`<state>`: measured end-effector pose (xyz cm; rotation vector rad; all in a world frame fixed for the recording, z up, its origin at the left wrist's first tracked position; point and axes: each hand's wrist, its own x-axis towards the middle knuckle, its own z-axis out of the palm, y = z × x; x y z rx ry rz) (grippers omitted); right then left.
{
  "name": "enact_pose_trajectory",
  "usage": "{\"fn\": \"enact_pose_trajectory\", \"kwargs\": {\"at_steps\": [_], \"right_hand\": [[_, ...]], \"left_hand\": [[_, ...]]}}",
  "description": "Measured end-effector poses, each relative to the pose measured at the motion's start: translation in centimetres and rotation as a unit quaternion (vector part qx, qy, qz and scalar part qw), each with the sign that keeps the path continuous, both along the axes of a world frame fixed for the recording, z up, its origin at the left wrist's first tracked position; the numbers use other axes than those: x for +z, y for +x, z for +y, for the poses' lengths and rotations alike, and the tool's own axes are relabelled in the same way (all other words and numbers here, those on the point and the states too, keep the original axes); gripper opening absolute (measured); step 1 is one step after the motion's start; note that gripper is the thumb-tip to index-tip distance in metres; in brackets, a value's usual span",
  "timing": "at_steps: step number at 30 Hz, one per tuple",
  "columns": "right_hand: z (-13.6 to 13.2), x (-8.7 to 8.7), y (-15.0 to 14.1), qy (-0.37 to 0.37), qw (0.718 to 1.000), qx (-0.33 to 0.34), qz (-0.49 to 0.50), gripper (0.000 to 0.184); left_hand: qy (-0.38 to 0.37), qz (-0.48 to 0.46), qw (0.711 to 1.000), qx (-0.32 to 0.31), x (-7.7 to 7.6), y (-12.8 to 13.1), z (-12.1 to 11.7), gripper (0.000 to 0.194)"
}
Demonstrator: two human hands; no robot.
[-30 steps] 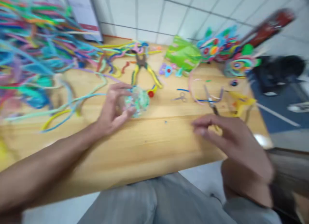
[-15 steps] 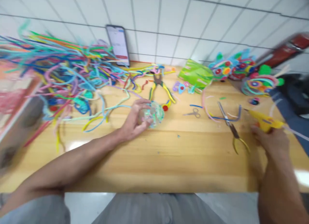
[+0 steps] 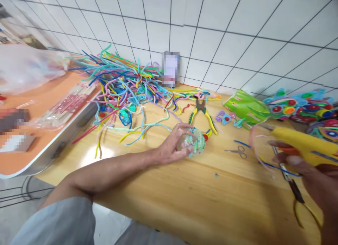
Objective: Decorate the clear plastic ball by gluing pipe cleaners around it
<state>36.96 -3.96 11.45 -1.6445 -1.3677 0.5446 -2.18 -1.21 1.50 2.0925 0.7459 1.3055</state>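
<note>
My left hand (image 3: 175,144) is closed around a clear, rounded object (image 3: 198,142) with green and blue bits on it, resting on the table. My right hand (image 3: 311,171) grips a yellow hot glue gun (image 3: 303,141), lifted above the table with its nozzle pointing left. Beneath it lie long-nosed pliers (image 3: 295,190) and a blue pipe cleaner, both partly covered. Just behind my left hand are yellow-green handled pliers (image 3: 202,112), spread apart. A small pair of scissors (image 3: 239,151) lies between my two hands.
A tangled heap of pipe cleaners (image 3: 126,83) covers the back left. A phone (image 3: 170,68) leans on the tiled wall. Toward the back right are a green packet (image 3: 245,107) and colourful decorated pieces (image 3: 290,105). An orange-topped table (image 3: 52,118) adjoins at left.
My right hand has raised the glue gun off the table and brought it closer. The view has swung left; my left hand keeps hold of the clear rounded object.
</note>
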Motion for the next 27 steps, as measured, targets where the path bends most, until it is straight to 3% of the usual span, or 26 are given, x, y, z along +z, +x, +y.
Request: {"fn": "enact_pose_trajectory", "kwargs": {"at_steps": [3, 7, 10, 15, 20, 27], "right_hand": [[0.5, 1.0, -5.1, -0.091, 0.992, 0.081, 0.019, 0.040], [0.6, 0.9, -8.0, -0.141, 0.975, 0.170, 0.033, 0.039], [0.3, 0.7, -8.6, -0.186, 0.962, 0.199, 0.037, 0.041], [0.1, 0.8, -8.6, -0.239, 0.953, 0.186, 0.018, 0.059], [0.6, 0.8, -8.6, -0.225, 0.943, 0.243, -0.039, 0.064], [0.3, 0.2, -8.3, -0.216, 0.943, 0.249, -0.053, 0.057]], "left_hand": [[-0.013, -0.008, 1.000, -0.004, 0.1, 0.1, -0.2, 0.042], [-0.027, -0.018, 0.999, -0.006, -0.1, 0.0, -0.1, 0.041], [-0.026, -0.023, 0.999, -0.012, -0.2, 0.0, 0.0, 0.042], [-0.022, -0.032, 0.999, -0.018, -0.2, 0.2, 0.0, 0.046], [-0.004, -0.024, 1.000, -0.018, -0.1, 0.2, 0.0, 0.045], [-0.001, -0.007, 1.000, -0.020, 0.1, 0.0, 0.0, 0.043]]}}
